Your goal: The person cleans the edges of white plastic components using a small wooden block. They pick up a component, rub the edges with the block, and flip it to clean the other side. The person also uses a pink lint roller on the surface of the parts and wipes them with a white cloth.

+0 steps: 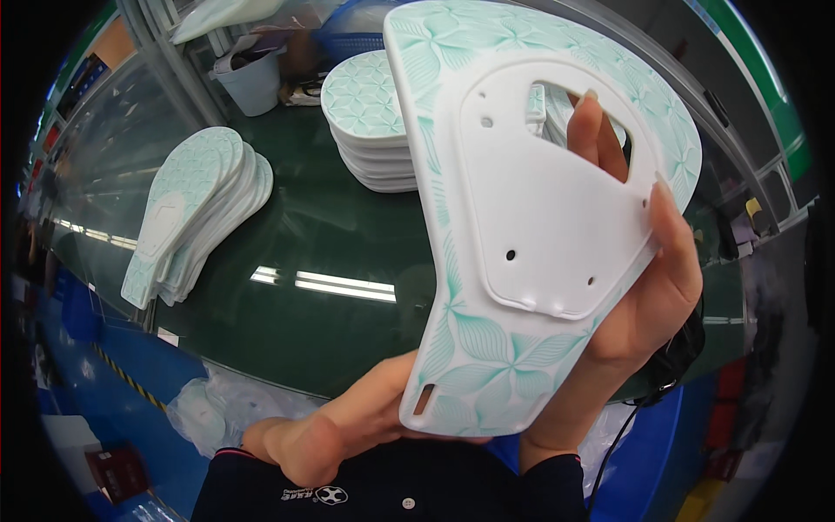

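Observation:
A large white panel (470, 348) with a green flower pattern fills the middle right of the head view, raised and tilted over the table. It has a broad rounded top, a narrower lower end with a small slot, and a smooth white inset with small holes and a large cut-out. My right hand (652, 278) is closed on its right edge; the thumb lies at the edge and fingertips show through the cut-out. My left arm (365, 404) reaches behind the lower end, where the panel hides the left hand's fingers. Whether they grip it cannot be seen.
A fanned stack of similar patterned pieces (196, 187) lies left on the dark green table (339, 322). Farther back stands a stack of rounded patterned pads (365, 96). Behind are a white bucket (250, 85) and a blue basket (352, 42). Clear plastic bags (235, 404) hang below the front edge.

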Available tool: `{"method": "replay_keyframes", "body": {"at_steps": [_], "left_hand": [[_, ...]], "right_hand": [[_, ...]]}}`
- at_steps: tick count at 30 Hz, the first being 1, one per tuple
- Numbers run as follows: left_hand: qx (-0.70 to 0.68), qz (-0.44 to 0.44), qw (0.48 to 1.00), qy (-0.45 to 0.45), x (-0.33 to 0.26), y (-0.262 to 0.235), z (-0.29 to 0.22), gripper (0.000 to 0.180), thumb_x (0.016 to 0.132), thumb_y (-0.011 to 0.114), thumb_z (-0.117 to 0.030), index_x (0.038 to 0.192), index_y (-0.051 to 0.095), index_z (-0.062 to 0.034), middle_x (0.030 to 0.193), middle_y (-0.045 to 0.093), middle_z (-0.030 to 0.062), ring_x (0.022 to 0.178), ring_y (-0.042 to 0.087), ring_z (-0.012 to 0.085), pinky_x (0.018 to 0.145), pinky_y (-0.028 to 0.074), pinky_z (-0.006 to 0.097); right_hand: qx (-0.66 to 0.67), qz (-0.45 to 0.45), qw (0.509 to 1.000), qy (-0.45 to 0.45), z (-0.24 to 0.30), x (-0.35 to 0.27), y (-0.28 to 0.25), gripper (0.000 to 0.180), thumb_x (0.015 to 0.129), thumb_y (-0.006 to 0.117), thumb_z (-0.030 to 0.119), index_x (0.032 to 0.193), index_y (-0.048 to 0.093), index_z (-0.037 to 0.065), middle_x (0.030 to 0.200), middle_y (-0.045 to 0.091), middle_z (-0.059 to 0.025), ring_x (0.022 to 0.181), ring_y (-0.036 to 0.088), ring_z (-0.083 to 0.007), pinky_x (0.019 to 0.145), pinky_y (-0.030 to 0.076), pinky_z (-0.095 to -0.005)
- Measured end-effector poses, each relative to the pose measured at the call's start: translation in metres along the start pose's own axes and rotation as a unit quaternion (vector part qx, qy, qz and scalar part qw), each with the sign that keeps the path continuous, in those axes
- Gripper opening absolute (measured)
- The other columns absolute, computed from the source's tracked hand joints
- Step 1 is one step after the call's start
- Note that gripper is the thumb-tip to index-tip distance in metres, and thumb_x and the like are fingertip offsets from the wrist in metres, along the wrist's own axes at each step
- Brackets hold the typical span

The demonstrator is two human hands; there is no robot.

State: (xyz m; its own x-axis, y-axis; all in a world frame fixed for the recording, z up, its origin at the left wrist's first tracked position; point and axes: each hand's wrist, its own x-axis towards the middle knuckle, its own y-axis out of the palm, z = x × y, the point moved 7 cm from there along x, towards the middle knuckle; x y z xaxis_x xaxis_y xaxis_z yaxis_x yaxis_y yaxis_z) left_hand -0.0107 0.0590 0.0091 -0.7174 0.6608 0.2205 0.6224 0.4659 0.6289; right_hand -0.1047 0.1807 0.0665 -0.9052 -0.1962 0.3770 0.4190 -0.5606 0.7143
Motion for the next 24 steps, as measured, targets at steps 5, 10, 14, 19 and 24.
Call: {"method": "replay_keyframes", "body": {"at_steps": [5, 10, 14, 19, 24], "left_hand": [[0.262, -0.143, 0.946, 0.127, 0.019, -0.039, -0.026, 0.085, 0.079, 0.049, -0.038, 0.128, -0.009, -0.0004, 0.133, 0.008, 0.0212, 0.125, 0.01, 0.0282, 0.099, 0.01, 0.039], [0.355, -0.086, 0.927, 0.085, 0.023, -0.047, -0.016, 0.098, 0.069, 0.065, -0.032, 0.13, -0.007, -0.0047, 0.135, -0.004, 0.0177, 0.126, 0.002, 0.028, 0.099, 0.011, 0.039], [0.303, -0.126, 0.932, 0.155, 0.005, -0.043, -0.037, 0.108, 0.064, 0.069, -0.032, 0.128, -0.012, -0.0023, 0.135, -0.006, 0.0167, 0.125, 0.003, 0.0253, 0.1, 0.008, 0.033], [0.176, -0.282, 0.931, 0.151, -0.01, -0.067, -0.012, 0.068, 0.074, 0.057, -0.042, 0.123, 0.024, -0.008, 0.114, 0.038, 0.015, 0.105, 0.039, 0.0261, 0.086, 0.033, 0.027], [-0.119, -0.251, 0.951, 0.139, -0.025, -0.088, -0.016, 0.065, 0.084, 0.027, -0.05, 0.126, 0.022, -0.0007, 0.122, 0.035, 0.0131, 0.109, 0.038, 0.0189, 0.091, 0.033, 0.028]], "right_hand": [[-0.217, -0.14, 0.966, -0.012, -0.015, -0.028, -0.003, 0.046, 0.077, 0.046, 0.002, 0.118, 0.03, -0.01, 0.112, 0.043, -0.0203, 0.108, 0.041, -0.0292, 0.088, 0.036, -0.0365], [-0.39, -0.117, 0.913, -0.025, -0.058, -0.064, 0.018, 0.045, 0.082, 0.038, 0.002, 0.123, 0.024, -0.007, 0.119, 0.037, -0.0223, 0.113, 0.036, -0.0289, 0.096, 0.023, -0.0357], [-0.482, -0.015, 0.875, 0.038, -0.104, -0.067, 0.017, 0.047, 0.083, 0.037, 0.006, 0.125, 0.02, -0.005, 0.127, 0.029, -0.0176, 0.119, 0.027, -0.0253, 0.097, 0.02, -0.034], [-0.757, 0.087, 0.604, -0.234, -0.13, -0.079, 0.051, 0.044, 0.08, 0.039, 0.004, 0.121, 0.025, -0.006, 0.121, 0.039, -0.0172, 0.11, 0.039, -0.0246, 0.088, 0.034, -0.0346], [-0.483, 0.092, 0.87, 0.033, -0.11, -0.085, 0.03, 0.038, 0.085, 0.043, 0.022, 0.107, 0.044, -0.009, 0.106, 0.051, -0.0205, 0.096, 0.051, -0.0262, 0.089, 0.033, -0.0383]]}}
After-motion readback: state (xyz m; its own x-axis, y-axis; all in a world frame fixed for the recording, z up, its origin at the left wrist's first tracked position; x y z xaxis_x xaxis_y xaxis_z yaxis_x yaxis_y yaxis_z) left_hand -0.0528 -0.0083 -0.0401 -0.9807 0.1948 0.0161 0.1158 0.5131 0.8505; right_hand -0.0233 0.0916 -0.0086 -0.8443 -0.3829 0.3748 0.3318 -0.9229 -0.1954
